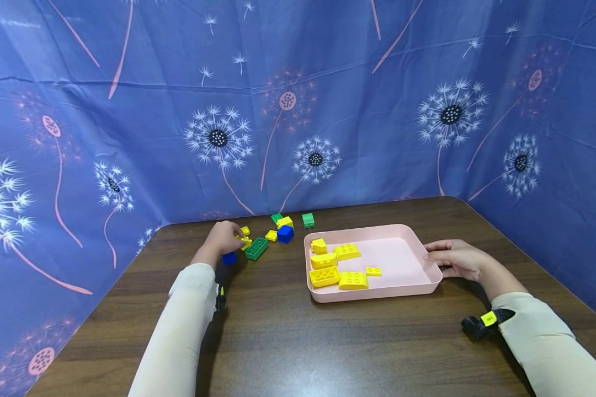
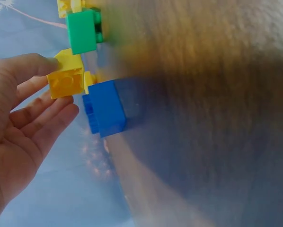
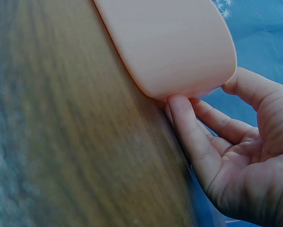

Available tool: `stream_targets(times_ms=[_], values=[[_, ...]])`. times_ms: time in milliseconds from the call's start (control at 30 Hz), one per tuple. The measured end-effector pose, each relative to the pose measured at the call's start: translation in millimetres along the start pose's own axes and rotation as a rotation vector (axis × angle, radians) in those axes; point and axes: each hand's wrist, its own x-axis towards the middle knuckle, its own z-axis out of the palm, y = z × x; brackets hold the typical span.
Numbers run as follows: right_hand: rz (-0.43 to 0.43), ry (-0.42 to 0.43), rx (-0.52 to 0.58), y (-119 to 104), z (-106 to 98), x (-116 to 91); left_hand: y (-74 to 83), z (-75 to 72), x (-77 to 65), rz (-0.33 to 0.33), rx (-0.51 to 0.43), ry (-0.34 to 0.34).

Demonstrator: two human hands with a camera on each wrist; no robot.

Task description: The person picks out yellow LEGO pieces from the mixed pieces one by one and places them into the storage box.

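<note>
My left hand (image 1: 223, 241) is at the back left of the table, pinching a yellow toy building brick (image 2: 67, 84) between thumb and fingers. Close to it lie a blue brick (image 1: 229, 258), a green brick (image 1: 256, 249) and a small yellow brick (image 1: 245, 230). My right hand (image 1: 459, 260) holds the right end of a shallow pink tray (image 3: 179, 47), its fingers at the rim and outer wall. Inside the tray, mostly on the left, sit several yellow bricks, among them a curved one (image 1: 347, 252) and a small flat one (image 1: 373, 271).
Right of the left hand lie another blue brick (image 1: 285, 234), yellow bricks (image 1: 285, 222) and a green brick (image 1: 308, 220) near the back edge. The dark wooden table (image 1: 278, 342) meets a blue dandelion-patterned cloth (image 1: 357, 110) behind and at the sides.
</note>
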Motion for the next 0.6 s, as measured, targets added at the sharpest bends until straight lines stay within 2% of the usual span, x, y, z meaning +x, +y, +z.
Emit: stream_targets(times_ms=[267,500,600], values=[[-0.003,0.000,-0.004,0.3,-0.6,0.0,13.0,-9.2,-5.9,0.103,0.022,0.034],[-0.003,0.001,-0.003,0.3,-0.5,0.2,30.5,-15.1,-11.9,0.118,0.004,0.017],[-0.001,0.000,-0.005,0.2,0.1,-0.4,38.7,-15.7,-13.6,0.156,-0.001,0.020]])
